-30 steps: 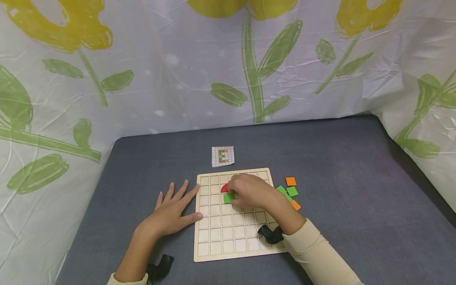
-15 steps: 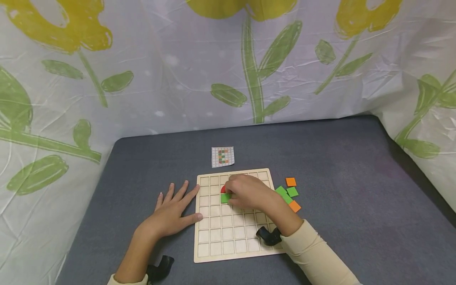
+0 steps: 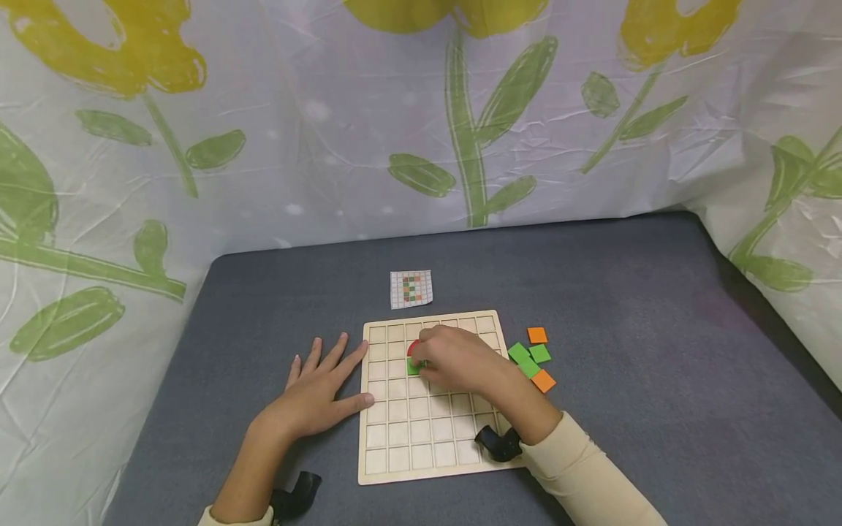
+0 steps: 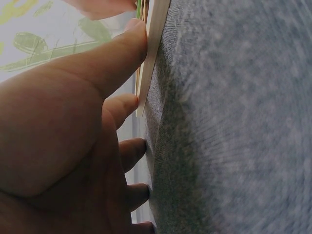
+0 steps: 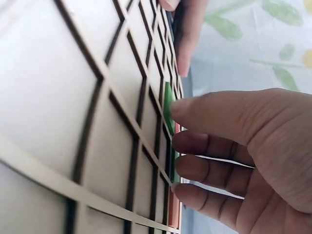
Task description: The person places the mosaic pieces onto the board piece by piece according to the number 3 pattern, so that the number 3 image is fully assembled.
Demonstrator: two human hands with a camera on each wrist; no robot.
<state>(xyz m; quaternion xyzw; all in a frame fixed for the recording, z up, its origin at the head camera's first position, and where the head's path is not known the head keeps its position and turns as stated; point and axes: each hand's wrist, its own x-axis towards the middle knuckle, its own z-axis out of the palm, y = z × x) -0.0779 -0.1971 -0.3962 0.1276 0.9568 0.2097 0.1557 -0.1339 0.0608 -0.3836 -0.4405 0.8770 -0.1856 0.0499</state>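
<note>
A wooden grid board (image 3: 397, 438) lies flat on the table. Its left edge meets the thumb and index fingertip of my left hand (image 3: 316, 398), whose fingers are spread; the left wrist view shows the thumb (image 4: 129, 44) against the board's side. Over the upper middle cells, my right hand (image 3: 457, 358) pinches a green square tile (image 3: 413, 367) at a cell just below a red rounded piece (image 3: 412, 346). In the right wrist view the thumb touches the green tile (image 5: 168, 109), and an orange-red piece (image 5: 174, 212) shows under the fingers. My right hand hides part of the board.
Right of the board lie several loose tiles: green ones (image 3: 539, 353) and orange ones (image 3: 537, 334). A small printed pattern card (image 3: 411, 289) lies beyond the board. Black wrist devices (image 3: 498, 443) sit near both cuffs. A flower-print curtain (image 3: 316, 146) hangs behind the dark table (image 3: 625, 329).
The green square tile has shifted slightly left into line below the red piece. My right hand has moved left with it, its index finger now over the tile. My left hand has stayed put.
</note>
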